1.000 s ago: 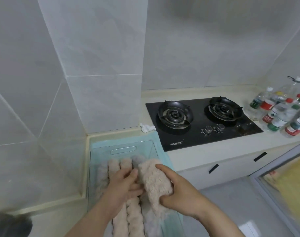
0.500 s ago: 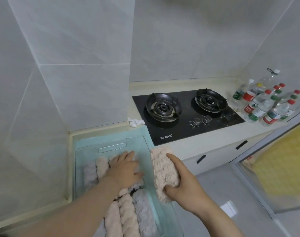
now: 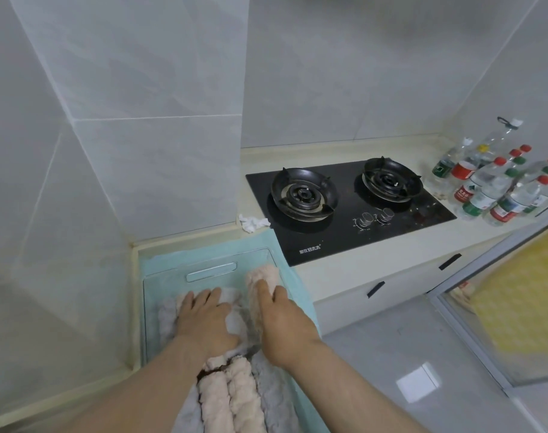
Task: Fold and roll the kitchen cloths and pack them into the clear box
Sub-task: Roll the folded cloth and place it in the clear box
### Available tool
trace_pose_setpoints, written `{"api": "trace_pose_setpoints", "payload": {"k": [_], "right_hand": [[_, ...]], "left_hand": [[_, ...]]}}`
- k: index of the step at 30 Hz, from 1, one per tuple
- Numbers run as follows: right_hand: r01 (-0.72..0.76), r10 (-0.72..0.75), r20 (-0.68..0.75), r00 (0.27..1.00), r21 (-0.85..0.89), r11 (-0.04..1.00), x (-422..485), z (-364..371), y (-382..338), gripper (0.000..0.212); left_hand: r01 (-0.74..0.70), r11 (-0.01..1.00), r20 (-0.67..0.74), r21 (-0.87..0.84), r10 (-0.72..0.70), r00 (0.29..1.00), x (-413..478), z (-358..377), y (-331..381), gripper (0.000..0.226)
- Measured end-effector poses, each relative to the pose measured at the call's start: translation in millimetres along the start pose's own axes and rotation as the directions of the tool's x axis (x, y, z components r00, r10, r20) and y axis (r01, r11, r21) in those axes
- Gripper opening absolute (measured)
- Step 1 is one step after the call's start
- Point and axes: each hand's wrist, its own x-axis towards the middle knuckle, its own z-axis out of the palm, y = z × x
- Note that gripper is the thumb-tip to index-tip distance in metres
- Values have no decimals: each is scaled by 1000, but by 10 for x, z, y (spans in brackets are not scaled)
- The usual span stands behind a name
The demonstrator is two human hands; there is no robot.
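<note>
Tiled wall point(image 3: 79, 214) runs close along the left rim of the clear box point(image 3: 169, 281), leaving only a narrow gap. The box sits on a teal mat point(image 3: 185, 254), whose edge shows past the far rim and down the right side. Left hand point(image 3: 204, 320): fingers straight and spread, pressing flat on the rolled cloths point(image 3: 232, 398), pink and grey, lying lengthwise side by side in the box. A strip of box bottom shows between the fingertips and the far wall. Right hand point(image 3: 285, 323): thumb and fingers curled round a pink roll point(image 3: 263, 276) against the box's right wall, its far end near the far right corner. Whether it touches bottom: cannot tell. Further right: crumpled tissue point(image 3: 254, 222), black gas hob point(image 3: 344, 214), bottles point(image 3: 497, 185). The counter edge drops to open floor point(image 3: 391, 354).
</note>
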Motion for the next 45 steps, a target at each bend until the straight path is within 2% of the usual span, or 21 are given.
{"api": "trace_pose_setpoints", "payload": {"k": [3,9,16,20,22,23,25,26,27,31,38,42,45], "right_hand": [[-36,42,84,996,-69,997,172,182,-61,91],[-60,68,185,980,-45,997,444,397,-104,88],[-113,61,281,958,173,978,691,459,-11,95],[-153,47,313,948,323,934,738,421,28,100],[-188,21,368,930,422,887,713,410,16,93],[-213,22,377,926,471,856,697,404,21,82],[-257,63,352,934,538,803,645,386,49,43],[-267,84,327,941,567,779,628,391,72,31],[-286,103,326,940,584,760,596,398,89,29],[-330,142,341,929,594,733,581,445,52,55],[-383,191,357,914,612,692,721,398,-70,65],[-382,204,342,917,615,690,678,334,-99,64],[-325,197,283,939,535,780,525,186,-185,52]], "left_hand": [[3,1000,-19,-22,-4,1000,-23,35,-61,86],[-8,999,-42,-45,7,999,-14,72,-52,86],[-16,997,-22,-75,15,1000,-44,104,-122,94],[-34,993,14,-117,36,999,-78,35,-137,111],[2,980,15,-200,1,1000,-107,-6,-128,120],[38,970,10,-241,-37,999,-131,-17,-116,121],[118,956,-5,-269,-124,992,-206,-5,-61,111],[150,954,-15,-261,-160,987,-252,17,-21,103],[171,954,-21,-247,-181,983,-296,47,21,95],[164,961,26,-224,-163,986,-381,138,111,80],[147,967,67,-209,-136,988,-306,138,180,77],[141,968,64,-209,-130,989,-299,127,171,76],[135,965,55,-225,-126,991,-319,67,126,76]]}}
